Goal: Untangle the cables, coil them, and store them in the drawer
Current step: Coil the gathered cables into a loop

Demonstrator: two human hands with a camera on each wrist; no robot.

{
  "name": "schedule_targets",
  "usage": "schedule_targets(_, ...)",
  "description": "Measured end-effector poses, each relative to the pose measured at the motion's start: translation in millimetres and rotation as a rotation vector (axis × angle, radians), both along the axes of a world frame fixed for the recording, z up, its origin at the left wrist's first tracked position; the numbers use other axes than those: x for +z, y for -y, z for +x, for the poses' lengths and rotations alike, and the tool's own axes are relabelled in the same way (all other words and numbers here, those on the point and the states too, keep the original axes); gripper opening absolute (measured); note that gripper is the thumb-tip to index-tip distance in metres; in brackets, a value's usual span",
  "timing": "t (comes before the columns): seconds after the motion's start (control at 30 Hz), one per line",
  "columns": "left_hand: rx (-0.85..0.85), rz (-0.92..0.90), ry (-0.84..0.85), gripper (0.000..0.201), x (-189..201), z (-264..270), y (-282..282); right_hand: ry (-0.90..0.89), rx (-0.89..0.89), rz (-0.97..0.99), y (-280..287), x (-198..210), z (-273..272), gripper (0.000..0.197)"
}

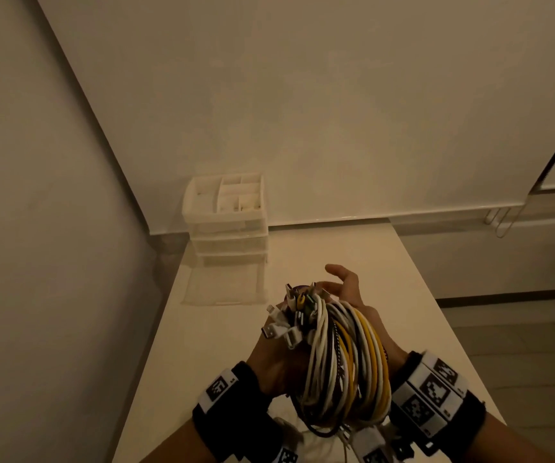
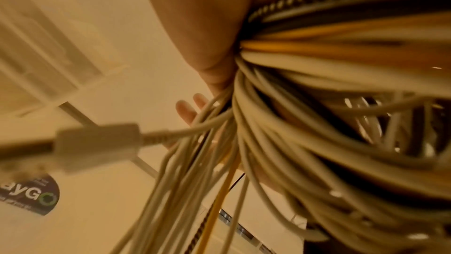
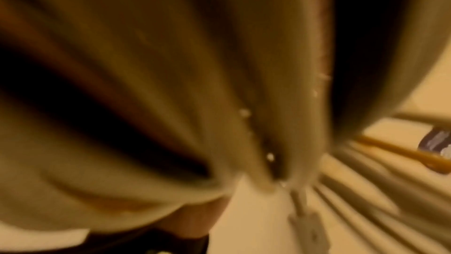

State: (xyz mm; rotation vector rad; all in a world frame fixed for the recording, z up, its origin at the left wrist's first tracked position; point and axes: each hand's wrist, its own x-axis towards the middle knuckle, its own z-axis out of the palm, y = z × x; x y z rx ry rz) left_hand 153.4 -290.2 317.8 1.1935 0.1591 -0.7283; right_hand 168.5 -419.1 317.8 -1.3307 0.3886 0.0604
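Cables (image 1: 343,362), white, yellow and dark, sat bunched in one thick coil between both hands above the bench (image 1: 413,295), plugs sprouting at the far end. Underneath, the left hand (image 1: 269,359) cradled the coil, probably curled round it, though its fingers were hidden. At the far side the right hand (image 1: 346,289) steadied the bundle with fingers spread wide and relaxed, likely keeping the loops from springing apart. Well beyond, the drawer (image 1: 224,287) stood pulled out from the white organiser (image 1: 226,225), ready to receive them.
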Motion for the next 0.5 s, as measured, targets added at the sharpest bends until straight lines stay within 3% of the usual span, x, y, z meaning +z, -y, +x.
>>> schedule_targets(0.07, 0.024, -0.043, 0.01, 0.032, -4.5, 7.0, -2.1, -0.013, 0.014, -0.182, -1.6, 4.2, 9.3, 0.047)
schedule_targets(0.2, -0.093, -0.168, 0.142, 0.034, -1.1, 4.3, -4.9, 0.042, 0.015, -0.247, -4.0, -6.2, 13.6, 0.061)
schedule_targets(0.3, -0.189, -0.246, 0.145, 0.011, -6.9, 8.6, -9.6, 0.089, 0.108, -0.174, -3.0, -5.0, -4.0, 0.054)
schedule_targets(0.37, -0.219, -0.186, 0.197, 0.043, -10.8, 12.8, -14.5, 0.101, 0.215, -0.158, 5.3, -3.6, -13.6, 0.057)
schedule_targets(0.43, -0.268, -0.147, 0.303, 0.049, -5.0, 12.8, -19.6, 0.095, 0.434, -0.198, 18.3, -1.6, -28.9, 0.068)
schedule_targets(0.47, -0.316, -0.228, 0.304, 0.05, -1.5, 15.8, -21.7, 0.118, 0.507, -0.193, 27.3, -1.1, -35.7, 0.069)
schedule_targets(0.5, -0.256, -0.225, 0.347, 0.053, -1.8, 21.1, -23.2, 0.132, 0.523, -0.143, 35.7, 0.1, -39.8, 0.071)
